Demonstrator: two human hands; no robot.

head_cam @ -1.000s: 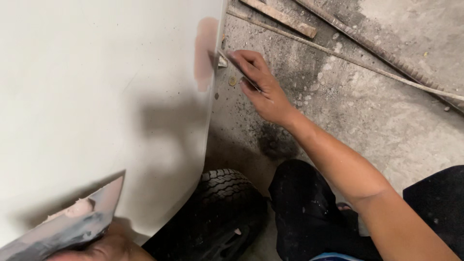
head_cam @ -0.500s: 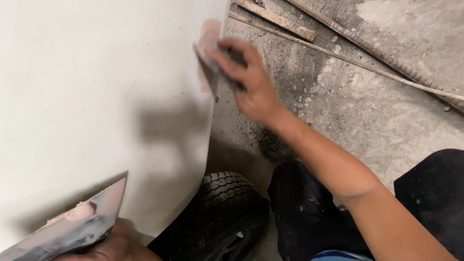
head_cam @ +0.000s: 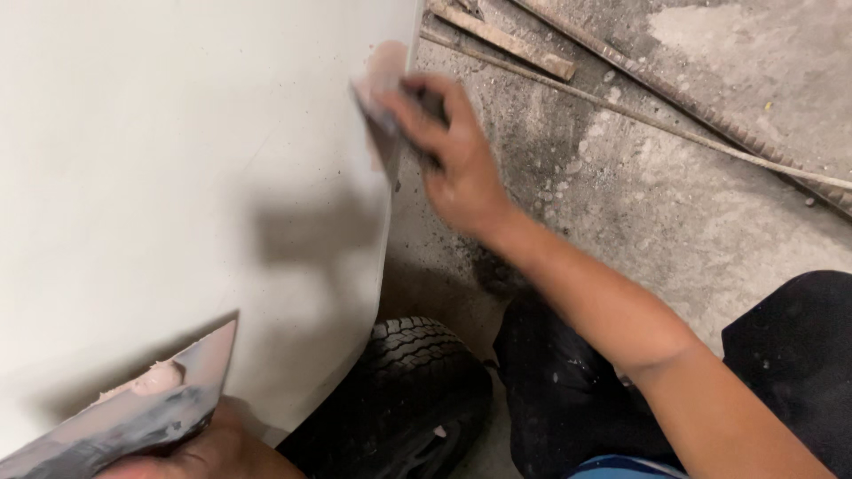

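A white car body panel (head_cam: 177, 177) fills the left of the view, with a pinkish patch of filler (head_cam: 388, 66) at its right edge. My right hand (head_cam: 448, 155) grips a small spreader (head_cam: 373, 111) pressed flat against that patch; the hand is blurred. At the bottom left, my left hand (head_cam: 209, 448) holds a flat metal mixing board (head_cam: 133, 417) with a lump of pink filler (head_cam: 155, 380) on it. Only part of the left hand shows.
A black tyre (head_cam: 413, 390) sits under the panel's lower edge. The floor is dusty grey concrete (head_cam: 692, 204) with a wooden strip (head_cam: 501, 40) and thin metal rods (head_cam: 701, 111) lying at the top right. My dark-trousered knees (head_cam: 568, 399) are at the bottom right.
My right hand moved left from beside the panel's edge onto the filler patch and now presses the spreader on it. The left hand and board stayed put.
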